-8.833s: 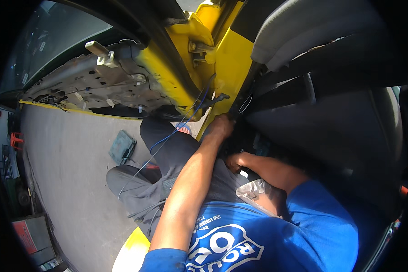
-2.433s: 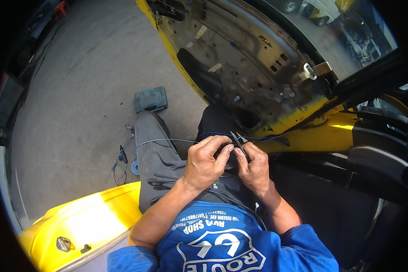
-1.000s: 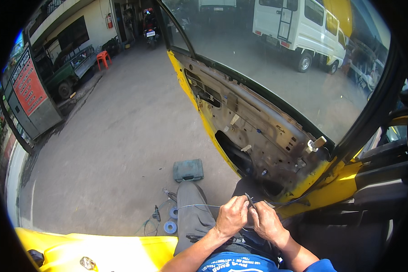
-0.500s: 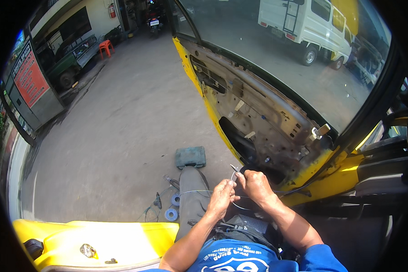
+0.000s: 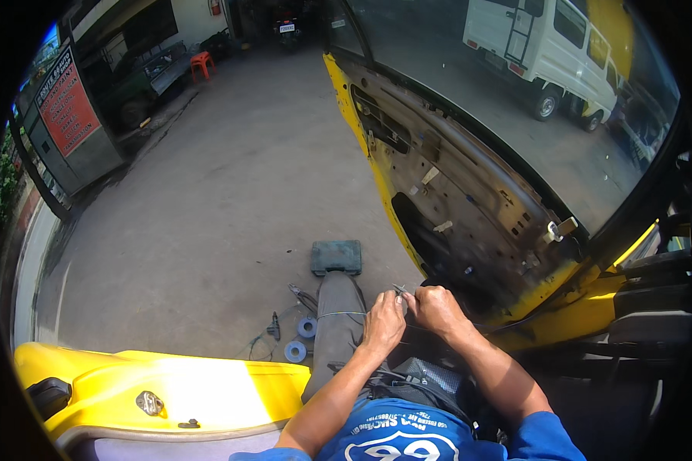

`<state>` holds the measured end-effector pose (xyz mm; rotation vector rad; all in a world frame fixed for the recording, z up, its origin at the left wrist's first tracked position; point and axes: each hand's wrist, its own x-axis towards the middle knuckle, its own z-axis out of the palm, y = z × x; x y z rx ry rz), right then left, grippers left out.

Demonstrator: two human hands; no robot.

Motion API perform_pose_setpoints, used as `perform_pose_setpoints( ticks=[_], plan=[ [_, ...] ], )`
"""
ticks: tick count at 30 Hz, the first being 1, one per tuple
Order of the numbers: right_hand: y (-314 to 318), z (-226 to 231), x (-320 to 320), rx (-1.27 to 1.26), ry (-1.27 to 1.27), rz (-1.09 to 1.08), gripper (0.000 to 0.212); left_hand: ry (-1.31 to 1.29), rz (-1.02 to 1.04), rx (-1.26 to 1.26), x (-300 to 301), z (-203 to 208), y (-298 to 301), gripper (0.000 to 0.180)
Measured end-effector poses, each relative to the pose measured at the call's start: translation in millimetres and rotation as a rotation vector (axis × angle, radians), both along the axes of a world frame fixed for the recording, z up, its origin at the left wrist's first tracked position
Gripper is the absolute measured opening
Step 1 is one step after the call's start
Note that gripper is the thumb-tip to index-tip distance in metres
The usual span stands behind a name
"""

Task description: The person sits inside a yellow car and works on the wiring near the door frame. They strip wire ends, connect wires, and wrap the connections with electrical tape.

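Observation:
My left hand (image 5: pixel 384 320) is closed in a pinch on a thin wire (image 5: pixel 341 313), which runs left across my grey trouser leg. My right hand (image 5: pixel 440 309) is wrapped round a small hand tool, seemingly pliers (image 5: pixel 400 290), whose metal tip points up and left beyond my left fingertips. Both hands nearly touch, above my lap. The tool's handles are mostly hidden in my right fist. Where exactly the tip meets the wire is too small to make out.
On my right stands an open yellow car door (image 5: pixel 469 200) with its inner panel bare. A teal tool case (image 5: pixel 336 257), blue tape rolls (image 5: pixel 295 352) and loose cables lie on the concrete by my leg. A yellow sill (image 5: pixel 207 376) is at lower left.
My hands have come closer together, and the wire loop between them no longer shows. The tool's tip sits nearer my left fingers. The whole view has shifted slightly.

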<state>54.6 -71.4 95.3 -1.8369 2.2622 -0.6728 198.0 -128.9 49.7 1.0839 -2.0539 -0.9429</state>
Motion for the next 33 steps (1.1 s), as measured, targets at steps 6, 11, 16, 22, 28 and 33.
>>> perform_pose_setpoints(
  ticks=[6,11,16,22,28,33],
  plan=[
    [-38.2,-23.5,3.7,0.315,-0.031,-0.048,0.046,-0.287,-0.095,0.065,-5.3,-24.2,-35.9,0.031],
    [-63.3,-70.3,18.1,0.480,-0.165,-0.037,0.043,-0.330,0.021,0.152,17.9,-9.0,-29.5,0.031],
    [-102.6,-75.7,-21.4,0.420,-0.063,-0.155,0.036,-0.204,-0.187,0.079,44.8,16.4,16.3,0.029],
    [-101.3,17.9,11.0,0.184,-0.154,0.046,0.045,0.039,-0.162,0.280,55.0,18.9,-16.9,0.031],
    [118.8,72.4,-74.1,0.302,-0.580,-0.006,0.049,0.297,-0.175,0.691,47.2,25.9,-7.0,0.026],
    [334.3,-17.4,-91.8,0.783,-0.658,-0.633,0.035,0.375,-0.216,0.750,31.3,32.1,9.0,0.029]
  ],
)
